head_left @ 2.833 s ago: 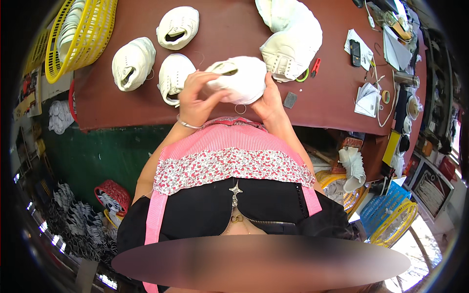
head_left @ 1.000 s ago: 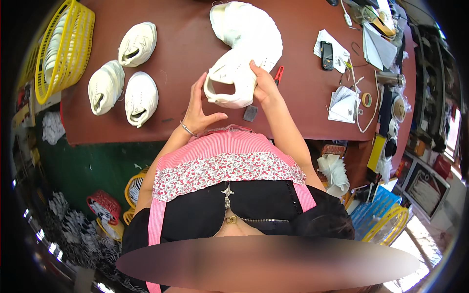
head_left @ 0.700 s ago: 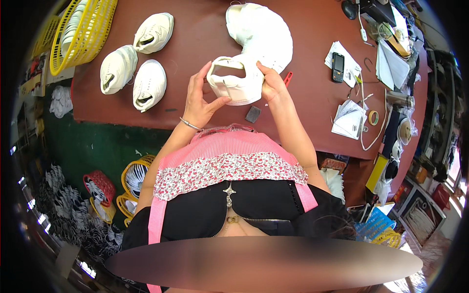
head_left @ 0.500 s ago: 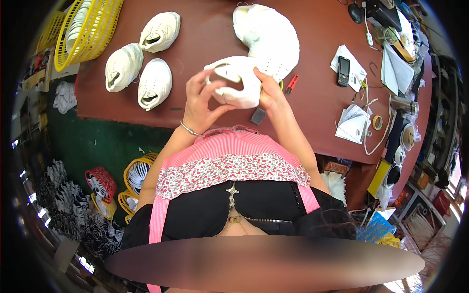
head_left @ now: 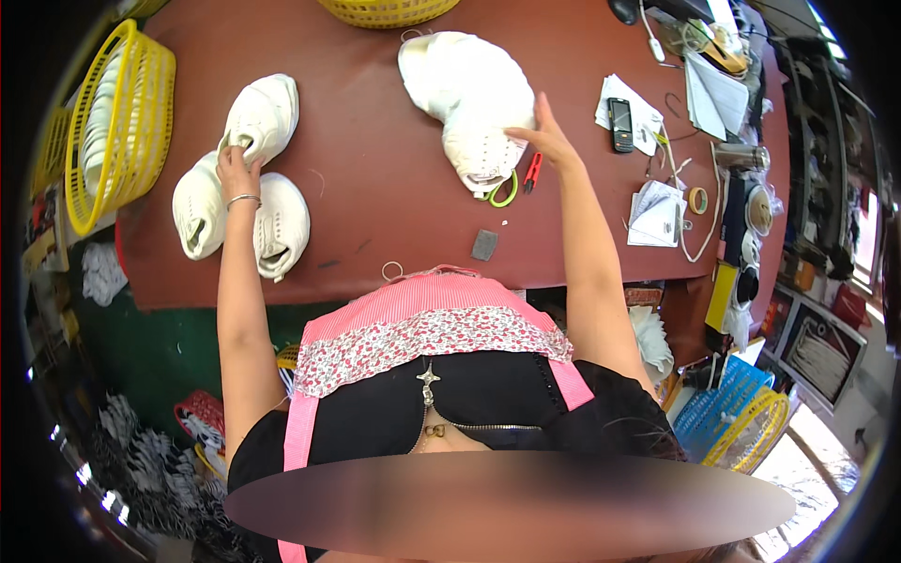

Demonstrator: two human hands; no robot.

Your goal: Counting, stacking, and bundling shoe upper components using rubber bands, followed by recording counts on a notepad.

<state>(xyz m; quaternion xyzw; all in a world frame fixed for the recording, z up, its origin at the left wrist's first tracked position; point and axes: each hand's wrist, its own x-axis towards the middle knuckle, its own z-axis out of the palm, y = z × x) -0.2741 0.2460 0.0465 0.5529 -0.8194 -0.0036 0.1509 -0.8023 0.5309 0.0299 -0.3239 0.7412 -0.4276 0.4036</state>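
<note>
Three white sneakers lie grouped at the left of the table. My left hand (head_left: 240,174) reaches to the farthest sneaker (head_left: 266,114), its fingers closed at the heel opening. Beside that hand are a second sneaker (head_left: 196,211) and a third sneaker (head_left: 287,214), partly behind my wrist. Toward the middle, a curved row of white shoe uppers (head_left: 465,84) lies nested together, with lace holes showing at its near end. My right hand (head_left: 547,141) is at the right side of this row, fingers spread and holding nothing; whether it touches the row is hard to tell.
Green-handled scissors (head_left: 507,193) and a red cutter (head_left: 533,173) lie by the row, a grey block (head_left: 484,245) nearer me. A yellow basket (head_left: 120,122) of white pieces stands left, another basket (head_left: 389,11) at the far edge. Right are a handheld device (head_left: 620,125) and papers (head_left: 655,214).
The white upper that both hands held is out of them. My left hand has moved left to the far sneaker. My right hand has opened beside the row. The view has shifted.
</note>
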